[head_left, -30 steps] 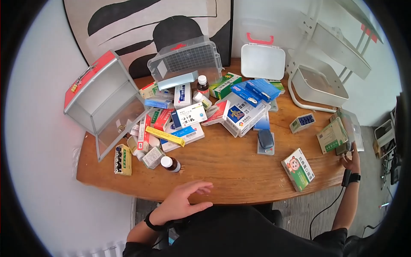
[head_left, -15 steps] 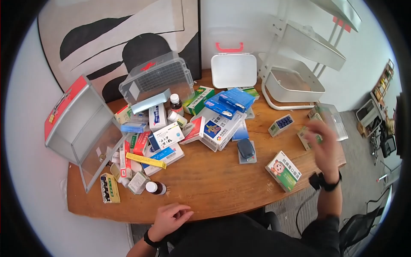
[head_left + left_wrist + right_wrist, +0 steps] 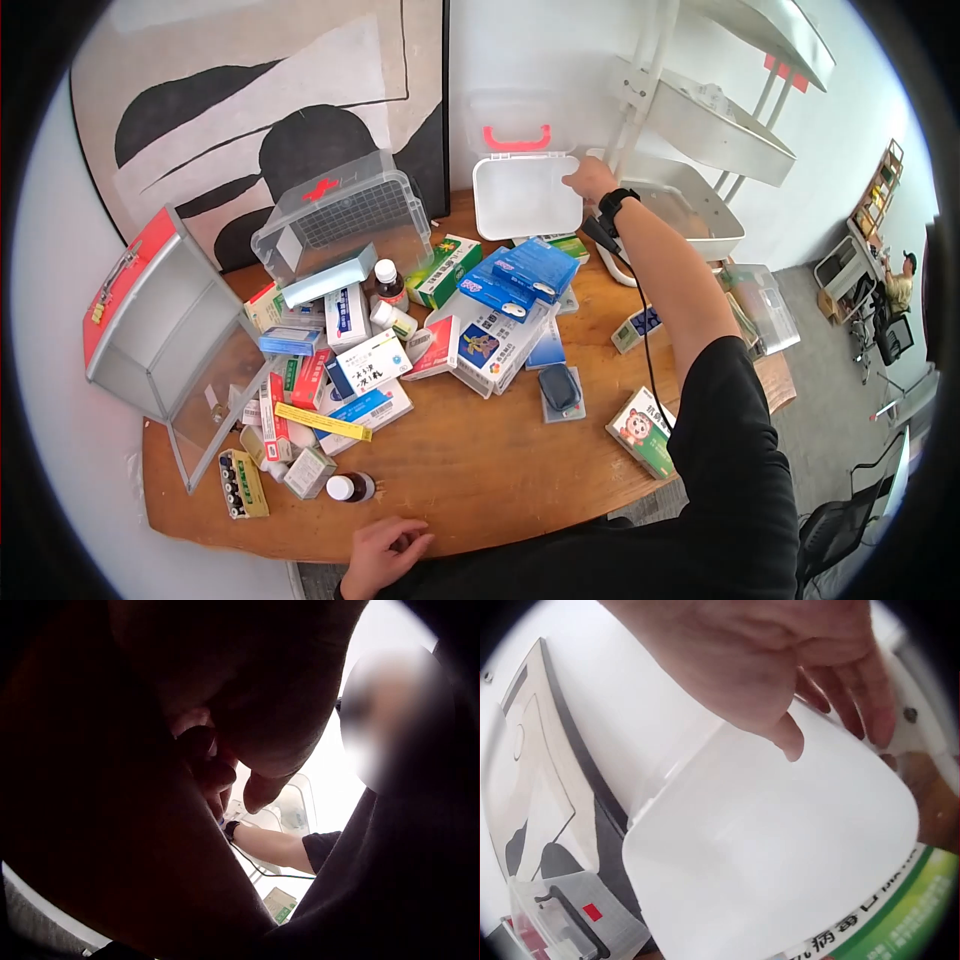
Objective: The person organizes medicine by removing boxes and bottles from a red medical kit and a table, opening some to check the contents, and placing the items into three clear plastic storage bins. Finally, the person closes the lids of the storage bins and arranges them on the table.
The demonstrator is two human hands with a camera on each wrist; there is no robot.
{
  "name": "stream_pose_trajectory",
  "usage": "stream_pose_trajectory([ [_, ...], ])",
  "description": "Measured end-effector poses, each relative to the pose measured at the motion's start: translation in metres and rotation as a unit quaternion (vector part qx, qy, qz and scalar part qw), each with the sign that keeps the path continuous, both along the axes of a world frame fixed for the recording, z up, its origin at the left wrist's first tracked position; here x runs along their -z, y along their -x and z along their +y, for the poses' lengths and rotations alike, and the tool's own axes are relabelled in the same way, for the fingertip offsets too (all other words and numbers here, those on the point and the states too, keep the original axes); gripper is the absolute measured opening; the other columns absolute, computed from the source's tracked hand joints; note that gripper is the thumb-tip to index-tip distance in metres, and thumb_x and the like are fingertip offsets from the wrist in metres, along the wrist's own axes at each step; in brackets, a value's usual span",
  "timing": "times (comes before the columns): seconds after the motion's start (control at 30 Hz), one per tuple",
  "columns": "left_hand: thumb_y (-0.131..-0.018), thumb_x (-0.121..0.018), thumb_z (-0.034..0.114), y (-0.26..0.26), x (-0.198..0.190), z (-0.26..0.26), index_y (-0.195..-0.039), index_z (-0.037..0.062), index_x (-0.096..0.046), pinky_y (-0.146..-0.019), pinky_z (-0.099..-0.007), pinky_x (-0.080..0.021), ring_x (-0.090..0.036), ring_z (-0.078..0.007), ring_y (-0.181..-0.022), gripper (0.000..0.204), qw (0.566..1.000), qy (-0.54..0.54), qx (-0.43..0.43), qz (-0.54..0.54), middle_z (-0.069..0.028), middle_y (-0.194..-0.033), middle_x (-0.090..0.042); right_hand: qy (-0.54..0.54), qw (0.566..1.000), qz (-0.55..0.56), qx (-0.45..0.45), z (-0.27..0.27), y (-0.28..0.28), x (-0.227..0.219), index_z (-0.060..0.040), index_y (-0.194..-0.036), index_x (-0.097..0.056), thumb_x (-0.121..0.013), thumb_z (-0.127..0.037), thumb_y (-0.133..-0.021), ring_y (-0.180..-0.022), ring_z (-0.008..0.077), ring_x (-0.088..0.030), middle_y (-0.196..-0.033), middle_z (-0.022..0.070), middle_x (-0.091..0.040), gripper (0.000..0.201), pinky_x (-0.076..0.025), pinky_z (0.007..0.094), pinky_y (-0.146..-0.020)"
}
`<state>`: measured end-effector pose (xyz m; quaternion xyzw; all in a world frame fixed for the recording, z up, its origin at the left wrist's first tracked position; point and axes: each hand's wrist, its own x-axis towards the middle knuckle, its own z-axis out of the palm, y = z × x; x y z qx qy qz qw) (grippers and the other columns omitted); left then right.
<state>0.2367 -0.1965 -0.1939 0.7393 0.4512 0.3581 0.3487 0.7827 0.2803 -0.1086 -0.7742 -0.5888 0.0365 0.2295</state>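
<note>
At the back of the table stands a white plastic box (image 3: 527,198) with a red handle (image 3: 517,140). My right hand (image 3: 592,182) grips its right edge; in the right wrist view the thumb (image 3: 786,739) lies over the white inner face and the fingers (image 3: 866,697) reach round the outer side. My left hand (image 3: 385,555) lies loosely curled at the table's front edge, holding nothing. Nearest to it is a brown bottle (image 3: 352,487) with a white cap. Blue boxes (image 3: 543,268) and a green-and-yellow medicine box (image 3: 570,247) lie in front of the white box.
Medicine boxes and bottles are heaped at centre left, beside an open clear case (image 3: 170,330) with red trim and a clear bin (image 3: 345,220). A white tiered rack (image 3: 700,235) stands at back right. A cable (image 3: 648,340) trails from the right wrist.
My right hand has moved from the boxes at the table's right edge to the white box at the back. The left hand has drawn back to the front edge. The head view has shifted.
</note>
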Motion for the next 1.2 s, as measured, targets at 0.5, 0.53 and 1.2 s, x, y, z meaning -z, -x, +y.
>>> stream_pose_trajectory([
  [0.5, -0.089, -0.091, 0.012, 0.009, 0.01, 0.0, -0.106, 0.0045, -0.079, -0.057, -0.0284, -0.053, -0.067, -0.0136, -0.06, 0.021, 0.999, 0.025, 0.02, 0.041, -0.0052, -0.08, -0.073, -0.174, 0.983, -0.051, 0.008, -0.05, 0.0, -0.041, 0.0104, -0.11, -0.075, -0.074, -0.031, -0.097, -0.111, 0.0526, -0.072, -0.111, 0.0345, -0.076, 0.044, -0.058, 0.0547, -0.099],
  [0.53, -0.09, -0.09, 0.012, 0.01, 0.009, -0.001, -0.106, 0.0044, -0.079, -0.057, -0.0285, -0.053, -0.067, -0.0133, -0.061, 0.022, 0.998, 0.028, 0.026, 0.048, -0.0047, -0.081, -0.073, -0.192, 0.98, -0.055, 0.009, -0.058, 0.005, -0.054, 0.0112, -0.11, -0.074, -0.072, -0.031, -0.097, -0.107, 0.0512, -0.074, -0.11, 0.0342, -0.076, 0.045, -0.059, 0.0542, -0.098],
  [1.2, -0.067, -0.108, 0.041, 0.011, -0.08, -0.031, -0.167, 0.0193, -0.038, -0.073, -0.0388, -0.064, -0.071, -0.0362, -0.109, 0.124, 0.927, -0.373, 0.038, -0.032, -0.0259, -0.155, -0.046, -0.143, 0.946, 0.169, -0.236, -0.498, 0.136, -0.141, 0.0051, -0.142, -0.061, -0.06, -0.004, -0.098, -0.098, 0.0166, -0.072, -0.109, 0.0145, -0.075, 0.045, -0.055, 0.031, -0.089],
])
